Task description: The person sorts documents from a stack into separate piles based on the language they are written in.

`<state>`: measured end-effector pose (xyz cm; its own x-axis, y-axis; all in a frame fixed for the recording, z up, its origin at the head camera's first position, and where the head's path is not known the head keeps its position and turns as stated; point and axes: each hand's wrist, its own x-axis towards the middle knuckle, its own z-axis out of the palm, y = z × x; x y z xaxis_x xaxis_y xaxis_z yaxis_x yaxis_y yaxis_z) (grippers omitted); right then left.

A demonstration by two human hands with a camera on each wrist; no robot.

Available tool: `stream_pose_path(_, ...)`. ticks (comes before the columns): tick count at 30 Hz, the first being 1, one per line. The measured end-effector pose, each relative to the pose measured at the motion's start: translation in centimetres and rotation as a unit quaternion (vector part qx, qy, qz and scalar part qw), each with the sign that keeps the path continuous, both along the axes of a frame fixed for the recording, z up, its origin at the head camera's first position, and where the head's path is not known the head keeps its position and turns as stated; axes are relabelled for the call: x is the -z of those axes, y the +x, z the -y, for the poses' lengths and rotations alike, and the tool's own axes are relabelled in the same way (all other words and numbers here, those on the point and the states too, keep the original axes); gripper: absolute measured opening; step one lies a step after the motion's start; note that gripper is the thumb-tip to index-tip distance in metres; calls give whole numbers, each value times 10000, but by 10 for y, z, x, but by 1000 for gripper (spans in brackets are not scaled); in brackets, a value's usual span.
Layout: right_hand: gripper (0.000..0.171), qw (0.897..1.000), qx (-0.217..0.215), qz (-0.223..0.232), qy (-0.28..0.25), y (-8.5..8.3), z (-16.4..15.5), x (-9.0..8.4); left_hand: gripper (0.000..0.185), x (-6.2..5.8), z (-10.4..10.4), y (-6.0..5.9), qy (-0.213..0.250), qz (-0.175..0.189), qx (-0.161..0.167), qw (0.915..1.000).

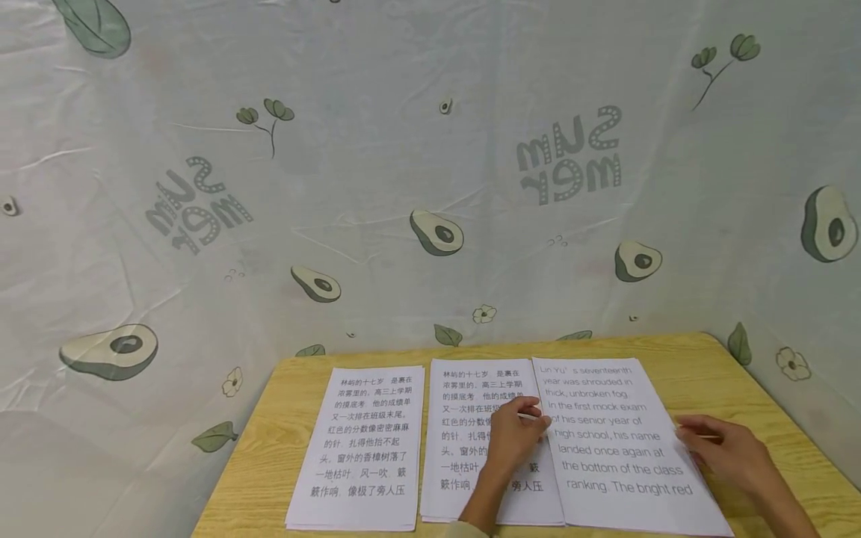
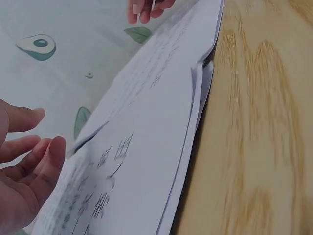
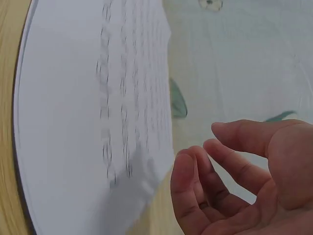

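A stack of paper with English print lies at the right of the table. Beside it, its left edge meeting or overlapping, lies a stack with Chinese print. My left hand hovers over the seam between these two stacks, thumb and fingers apart in the left wrist view, where the hand holds nothing. At the English stack's right edge is my right hand. The right wrist view shows this hand with relaxed, bent fingers and a gap below the thumb; no paper is between them.
Another stack of Chinese-printed paper lies at the left, with a strip of bare table between it and the middle stack. The yellow wood-grain table borders a pale curtain printed with avocados, which hangs behind and at both sides.
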<state>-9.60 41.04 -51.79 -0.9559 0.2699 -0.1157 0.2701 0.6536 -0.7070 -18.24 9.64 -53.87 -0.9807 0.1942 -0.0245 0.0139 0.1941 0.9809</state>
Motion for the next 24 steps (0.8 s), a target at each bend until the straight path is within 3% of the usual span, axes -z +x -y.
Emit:
stream_pose_path(13,52,9883,-748,-177,-1320,-21,94,-14,40,-5,80,-8,-283,-379,-112,9988)
stream_pose_path(24,48,9787,-918,-255,-1816,-39,154,-16,42,-7,145,-16,-620,-431,-498,9959)
